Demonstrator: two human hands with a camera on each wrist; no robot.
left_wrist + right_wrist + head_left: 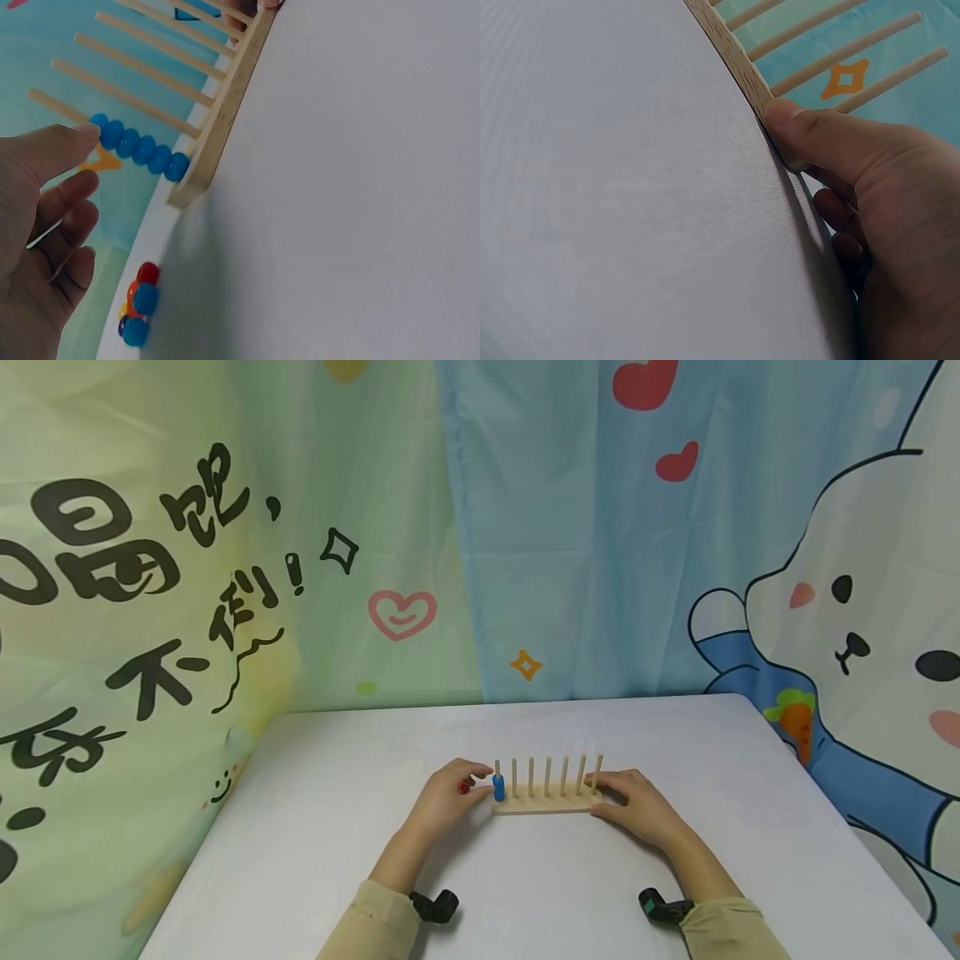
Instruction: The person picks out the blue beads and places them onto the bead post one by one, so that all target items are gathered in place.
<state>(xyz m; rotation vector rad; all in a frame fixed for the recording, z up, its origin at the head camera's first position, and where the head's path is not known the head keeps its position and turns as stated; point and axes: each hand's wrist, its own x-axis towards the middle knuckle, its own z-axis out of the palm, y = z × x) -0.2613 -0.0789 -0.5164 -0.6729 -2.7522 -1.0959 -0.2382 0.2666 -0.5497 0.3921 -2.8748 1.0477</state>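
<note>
A pale wooden peg rack (546, 805), its several upright pegs in a row, stands on the white table. On its leftmost peg sits a stack of blue beads (142, 148), the bare peg tip rising above them. My left hand (444, 797) is beside that stack, thumb and forefinger parted in the head view. In the left wrist view its thumb overlaps the uppermost bead, and the other fingers bend loosely. At the rack's opposite end, my right hand (637, 803) grips the base, with the thumb (786, 112) on the front edge and the fingers behind, partly hidden.
Loose beads in red, orange, yellow and blue (141, 304) lie in a small cluster left of the rack, mostly hidden behind the left hand in the head view. A printed curtain (525, 527) hangs behind the table (540, 885). Each wrist carries a black camera.
</note>
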